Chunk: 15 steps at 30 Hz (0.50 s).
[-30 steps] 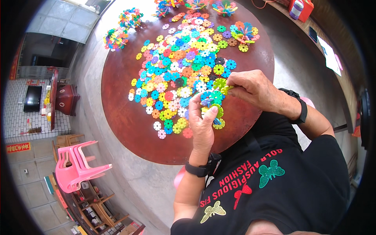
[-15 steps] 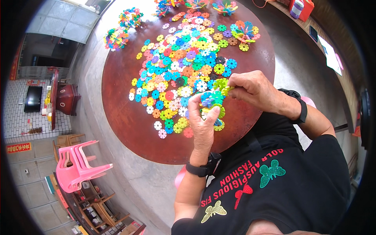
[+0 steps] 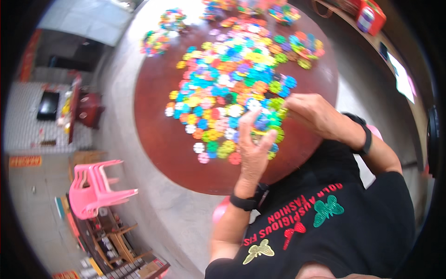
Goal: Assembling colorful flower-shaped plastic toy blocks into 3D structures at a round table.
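My left hand (image 3: pixel 253 151) has its thumb and forefinger around a cluster of interlocking flower-shaped plastic discs (image 3: pixel 261 122), blue and green, just above the near right part of the table. My right hand (image 3: pixel 312 111) is closed, its fingertips pinching a yellow-green disc (image 3: pixel 278 104) at the cluster's upper right side. Motion blur hides where the discs join. A large heap of loose discs (image 3: pixel 223 88) in many colours spreads over the round brown table (image 3: pixel 160 149) beyond my hands.
Several finished disc balls stand along the table's far edge, one ball (image 3: pixel 173 19) at left and a flower-like one (image 3: pixel 305 46) at right. Pink plastic chairs (image 3: pixel 95 190) are stacked on the floor at left. A counter at right bears a red box (image 3: pixel 371 18) and white paper (image 3: pixel 402 76).
The view has shifted, so the table and hands appear further right and blurred. Both hands stay at the disc cluster; my left thumb reaches slightly further out.
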Tool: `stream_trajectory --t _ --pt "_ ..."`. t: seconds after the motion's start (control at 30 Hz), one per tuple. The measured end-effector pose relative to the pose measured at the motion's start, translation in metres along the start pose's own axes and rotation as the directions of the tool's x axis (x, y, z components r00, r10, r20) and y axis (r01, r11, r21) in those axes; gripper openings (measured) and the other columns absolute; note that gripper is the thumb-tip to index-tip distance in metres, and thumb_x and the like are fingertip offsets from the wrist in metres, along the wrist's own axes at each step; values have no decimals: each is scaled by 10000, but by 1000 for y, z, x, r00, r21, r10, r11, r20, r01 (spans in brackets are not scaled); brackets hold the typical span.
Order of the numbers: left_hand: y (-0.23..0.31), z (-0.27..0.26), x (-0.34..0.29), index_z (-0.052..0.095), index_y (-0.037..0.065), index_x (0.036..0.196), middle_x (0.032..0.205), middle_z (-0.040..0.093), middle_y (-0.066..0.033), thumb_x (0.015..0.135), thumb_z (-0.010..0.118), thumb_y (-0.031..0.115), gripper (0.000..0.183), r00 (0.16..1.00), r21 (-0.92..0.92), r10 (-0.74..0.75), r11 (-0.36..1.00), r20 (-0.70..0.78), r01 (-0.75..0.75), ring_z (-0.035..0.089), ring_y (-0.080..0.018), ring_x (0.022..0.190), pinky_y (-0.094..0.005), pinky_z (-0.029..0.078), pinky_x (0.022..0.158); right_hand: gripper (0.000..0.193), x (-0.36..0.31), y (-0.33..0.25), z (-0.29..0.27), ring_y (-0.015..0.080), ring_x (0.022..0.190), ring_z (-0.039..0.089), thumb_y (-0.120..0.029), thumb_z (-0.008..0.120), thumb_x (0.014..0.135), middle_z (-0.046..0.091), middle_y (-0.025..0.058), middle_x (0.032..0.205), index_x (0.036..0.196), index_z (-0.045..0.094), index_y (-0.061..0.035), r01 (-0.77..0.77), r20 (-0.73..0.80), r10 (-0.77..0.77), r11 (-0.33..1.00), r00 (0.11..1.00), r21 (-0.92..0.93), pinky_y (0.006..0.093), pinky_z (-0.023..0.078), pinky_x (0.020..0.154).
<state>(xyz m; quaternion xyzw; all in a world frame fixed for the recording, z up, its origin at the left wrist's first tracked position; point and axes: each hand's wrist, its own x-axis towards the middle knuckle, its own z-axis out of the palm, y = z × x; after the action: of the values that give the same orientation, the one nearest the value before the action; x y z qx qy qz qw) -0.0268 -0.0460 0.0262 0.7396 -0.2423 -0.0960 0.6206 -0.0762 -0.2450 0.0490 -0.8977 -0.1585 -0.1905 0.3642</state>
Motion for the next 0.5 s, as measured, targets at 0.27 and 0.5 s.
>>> stream_trajectory --t 0.27,0.5 --pt "-22 11 -5 553 55 1170 1118 505 -119 876 632 312 398 980 23 176 984 91 -179 465 -261 1130 -347 352 998 220 -14 -2 -4 384 637 504 -45 607 809 443 185 661 735 402 -16 -180 114 192 978 975 -110 426 407 556" --pt "-22 9 -4 545 63 1187 1120 484 -119 895 614 329 402 981 -12 176 984 87 -175 456 -267 1122 -356 349 988 212 -10 -1 -3 391 641 512 -54 604 804 456 188 659 734 410 -6 -142 118 156 983 981 -118 443 409 567"
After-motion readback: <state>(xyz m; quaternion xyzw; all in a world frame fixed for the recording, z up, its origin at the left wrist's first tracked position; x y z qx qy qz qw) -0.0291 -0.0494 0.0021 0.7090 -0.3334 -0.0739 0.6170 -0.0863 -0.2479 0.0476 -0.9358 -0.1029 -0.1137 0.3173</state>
